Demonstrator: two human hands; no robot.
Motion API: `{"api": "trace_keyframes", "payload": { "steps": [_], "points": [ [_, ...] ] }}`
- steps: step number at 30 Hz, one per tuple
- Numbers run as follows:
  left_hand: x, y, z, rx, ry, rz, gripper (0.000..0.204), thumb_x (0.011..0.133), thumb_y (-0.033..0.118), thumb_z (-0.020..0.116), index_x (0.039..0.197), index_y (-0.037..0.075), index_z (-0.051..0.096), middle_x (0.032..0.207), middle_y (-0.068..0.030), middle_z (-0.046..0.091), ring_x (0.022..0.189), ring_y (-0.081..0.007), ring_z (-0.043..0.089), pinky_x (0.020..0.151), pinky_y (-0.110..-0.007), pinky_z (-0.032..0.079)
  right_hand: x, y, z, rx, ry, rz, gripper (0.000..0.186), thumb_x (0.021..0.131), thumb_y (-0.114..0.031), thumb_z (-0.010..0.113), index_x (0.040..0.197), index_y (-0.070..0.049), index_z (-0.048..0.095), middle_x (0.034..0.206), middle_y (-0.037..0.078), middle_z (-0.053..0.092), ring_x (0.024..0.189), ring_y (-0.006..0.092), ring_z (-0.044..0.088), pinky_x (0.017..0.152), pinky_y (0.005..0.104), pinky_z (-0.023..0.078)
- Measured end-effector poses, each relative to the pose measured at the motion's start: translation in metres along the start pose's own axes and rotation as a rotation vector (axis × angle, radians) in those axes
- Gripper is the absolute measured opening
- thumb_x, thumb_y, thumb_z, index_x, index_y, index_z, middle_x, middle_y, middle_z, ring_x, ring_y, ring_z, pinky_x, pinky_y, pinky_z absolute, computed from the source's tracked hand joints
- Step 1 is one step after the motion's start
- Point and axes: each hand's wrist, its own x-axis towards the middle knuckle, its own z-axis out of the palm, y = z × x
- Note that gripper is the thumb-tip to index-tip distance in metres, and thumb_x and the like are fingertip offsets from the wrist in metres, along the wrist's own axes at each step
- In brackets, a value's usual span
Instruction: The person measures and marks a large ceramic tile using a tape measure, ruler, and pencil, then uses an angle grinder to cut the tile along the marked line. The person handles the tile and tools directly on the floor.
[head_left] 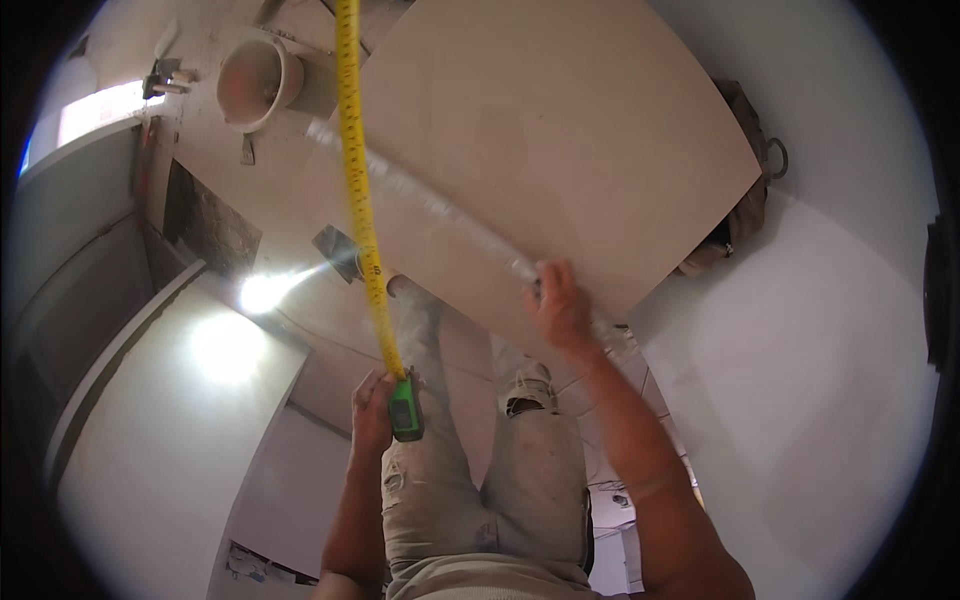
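Observation:
My left hand (372,412) is closed round the green case of a tape measure (406,412). Its yellow blade (355,165) runs out of the case toward the top of the view, passing over the left side of a large beige panel (560,130). A long, pale straight bar (430,200), smeared by motion, slants across the panel's near part from upper left to lower right. My right hand (562,312) grips this bar near its lower right end. The blade crosses above the bar's upper left part.
A white bucket (292,85) and a small scraper-like tool (248,150) are at the upper left. A bright lamp (262,293) glares beside a dark flat piece (338,253). A brown bag (738,225) shows behind the panel's right edge, against the white wall (820,330).

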Motion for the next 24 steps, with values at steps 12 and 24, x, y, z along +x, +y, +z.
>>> {"api": "trace_keyframes", "payload": {
  "steps": [12,24],
  "points": [
    [0.025,-0.042,0.011,0.247,-0.001,-0.026,0.028,0.097,0.021,0.056,0.106,-0.002,0.068,0.091,-0.0100,0.071,0.083,-0.0147,0.065,0.077,-0.029,0.050,-0.039,-0.016,0.021,0.130,-0.083,0.001,0.042,0.083,-0.022,0.074,0.116,-0.004,0.057,0.110,0.016,0.058,0.084,0.0350,0.067,0.074,0.0437,0.056],
    [-0.017,-0.038,0.059,0.300,-0.472,-0.011,0.025,0.095,0.019,0.059,0.108,0.000,0.069,0.097,-0.0137,0.068,0.090,-0.0209,0.065,0.082,-0.033,0.050,0.027,0.019,-0.032,0.207,0.018,0.024,0.015,0.085,-0.007,0.067,0.098,0.001,0.067,0.087,0.018,0.066,0.078,0.0346,0.066,0.068,0.0405,0.053]
  ]
}}
